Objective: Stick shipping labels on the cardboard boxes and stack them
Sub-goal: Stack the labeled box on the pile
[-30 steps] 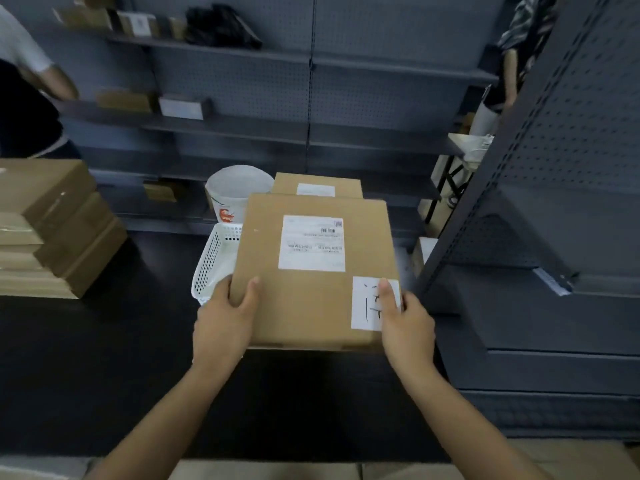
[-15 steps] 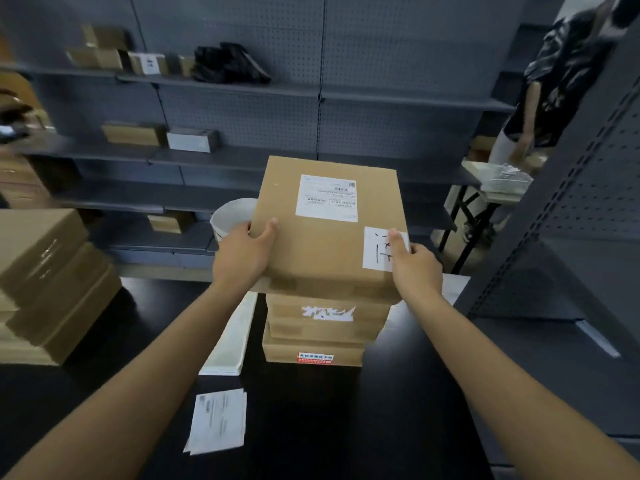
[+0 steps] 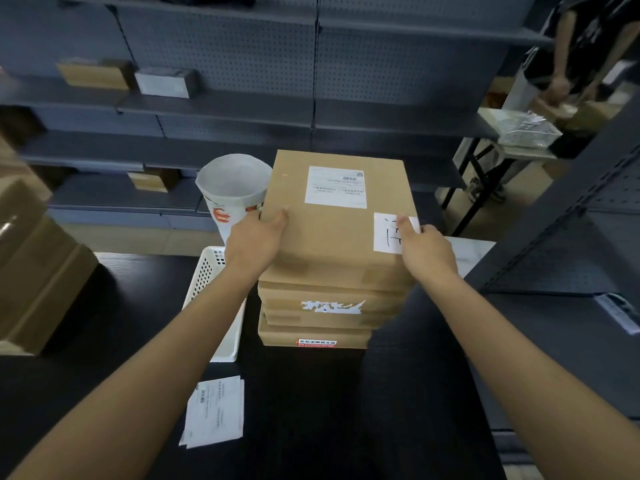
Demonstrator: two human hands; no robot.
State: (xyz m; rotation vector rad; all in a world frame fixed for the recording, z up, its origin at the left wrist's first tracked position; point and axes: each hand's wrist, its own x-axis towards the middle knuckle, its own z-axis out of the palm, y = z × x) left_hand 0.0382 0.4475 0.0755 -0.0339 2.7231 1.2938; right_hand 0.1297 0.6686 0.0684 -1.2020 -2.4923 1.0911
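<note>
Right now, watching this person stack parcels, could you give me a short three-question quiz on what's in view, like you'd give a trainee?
1. True or false: the top box carries a printed shipping label.
2. Which hand's thumb lies on the handwritten white sticker: A) left hand B) right hand?
3. Fill in: the white basket stands to the ____ of the box stack.

Key: 1 true. 2 B. 3 left.

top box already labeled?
Yes: the top box carries a printed shipping label and a handwritten sticker.
</note>
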